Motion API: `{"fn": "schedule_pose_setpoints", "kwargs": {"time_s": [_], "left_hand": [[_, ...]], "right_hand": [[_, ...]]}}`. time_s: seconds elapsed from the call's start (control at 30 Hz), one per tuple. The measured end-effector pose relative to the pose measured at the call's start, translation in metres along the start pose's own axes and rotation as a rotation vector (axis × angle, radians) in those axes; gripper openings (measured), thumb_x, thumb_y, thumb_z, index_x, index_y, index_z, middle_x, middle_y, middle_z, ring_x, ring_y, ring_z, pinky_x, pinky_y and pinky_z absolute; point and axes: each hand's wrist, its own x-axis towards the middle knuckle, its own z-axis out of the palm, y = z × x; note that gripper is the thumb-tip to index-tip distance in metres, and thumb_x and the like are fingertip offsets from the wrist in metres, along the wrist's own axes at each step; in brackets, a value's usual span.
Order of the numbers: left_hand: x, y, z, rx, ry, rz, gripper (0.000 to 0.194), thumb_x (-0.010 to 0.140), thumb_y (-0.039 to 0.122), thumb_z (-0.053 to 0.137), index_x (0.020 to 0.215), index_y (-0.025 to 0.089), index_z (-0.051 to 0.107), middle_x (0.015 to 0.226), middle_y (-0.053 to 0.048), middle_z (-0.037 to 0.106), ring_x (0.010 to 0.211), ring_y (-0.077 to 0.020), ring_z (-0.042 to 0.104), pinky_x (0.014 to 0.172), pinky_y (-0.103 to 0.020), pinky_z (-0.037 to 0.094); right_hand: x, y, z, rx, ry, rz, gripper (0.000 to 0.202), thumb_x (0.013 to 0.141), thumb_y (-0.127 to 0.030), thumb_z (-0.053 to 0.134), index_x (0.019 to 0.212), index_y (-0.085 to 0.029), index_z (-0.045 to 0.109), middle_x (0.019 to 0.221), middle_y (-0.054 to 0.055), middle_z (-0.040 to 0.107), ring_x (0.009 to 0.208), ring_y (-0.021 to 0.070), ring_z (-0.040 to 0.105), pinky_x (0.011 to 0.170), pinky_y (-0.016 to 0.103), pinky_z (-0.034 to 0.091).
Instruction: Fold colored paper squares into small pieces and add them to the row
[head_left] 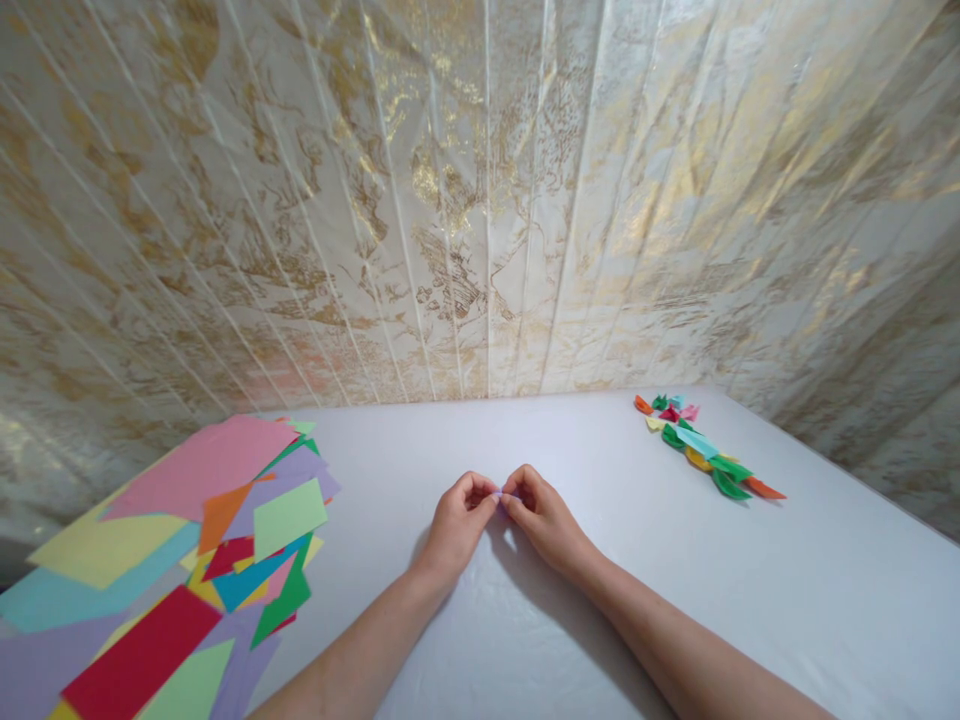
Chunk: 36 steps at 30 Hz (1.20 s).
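Observation:
A small piece of purple paper (pixel 501 495) is pinched between my two hands above the middle of the white table (pixel 450 650). My left hand (pixel 459 520) holds it from the left, thumb and forefinger pressed together. From the right, my right hand (pixel 541 515) grips it the same way, the fingertips of both hands almost touching. Most of the paper is hidden by the fingers, so its shape cannot be made out.
Coloured paper sheets and pieces, including a pink sheet (pixel 214 465) and a red rectangle (pixel 142 650), overlap at the left. Several small folded paper pieces, one of them light blue (pixel 697 442), lie at the back right. A patterned curtain (pixel 450 200) hangs behind the table.

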Motion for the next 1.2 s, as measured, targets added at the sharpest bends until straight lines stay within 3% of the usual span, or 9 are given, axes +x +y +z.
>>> {"fn": "schedule_pose_setpoints", "kwargs": {"time_s": [0.43, 0.7, 1.2], "left_hand": [[0.0028, 0.0001, -0.0015, -0.075, 0.002, -0.071, 0.019, 0.072, 0.033, 0.067, 0.080, 0.016, 0.064, 0.077, -0.002, 0.066, 0.075, -0.0160, 0.061, 0.073, -0.027, 0.047], [0.0017, 0.0038, -0.0011, -0.060, -0.002, -0.072, 0.015, 0.072, 0.031, 0.063, 0.074, 0.017, 0.060, 0.068, 0.002, 0.061, 0.066, -0.0139, 0.057, 0.066, -0.024, 0.044], [0.0008, 0.0040, -0.0009, 0.007, -0.005, 0.003, 0.015, 0.074, 0.033, 0.061, 0.072, 0.019, 0.060, 0.067, 0.001, 0.061, 0.067, -0.0149, 0.056, 0.067, -0.025, 0.045]], "right_hand": [[0.0001, 0.0004, 0.0001, 0.078, -0.038, 0.007, 0.009, 0.088, -0.028, 0.052, 0.083, -0.021, 0.050, 0.070, -0.003, 0.054, 0.065, 0.0141, 0.051, 0.061, 0.027, 0.039], [-0.0017, -0.0002, 0.0020, 0.083, -0.047, 0.015, 0.009, 0.087, -0.028, 0.052, 0.083, -0.021, 0.049, 0.068, -0.004, 0.051, 0.062, 0.0136, 0.049, 0.058, 0.026, 0.038], [-0.0020, -0.0026, 0.0020, 0.077, -0.030, 0.038, 0.013, 0.087, -0.032, 0.054, 0.081, -0.021, 0.049, 0.063, -0.004, 0.055, 0.060, 0.0136, 0.051, 0.056, 0.025, 0.038]]}}
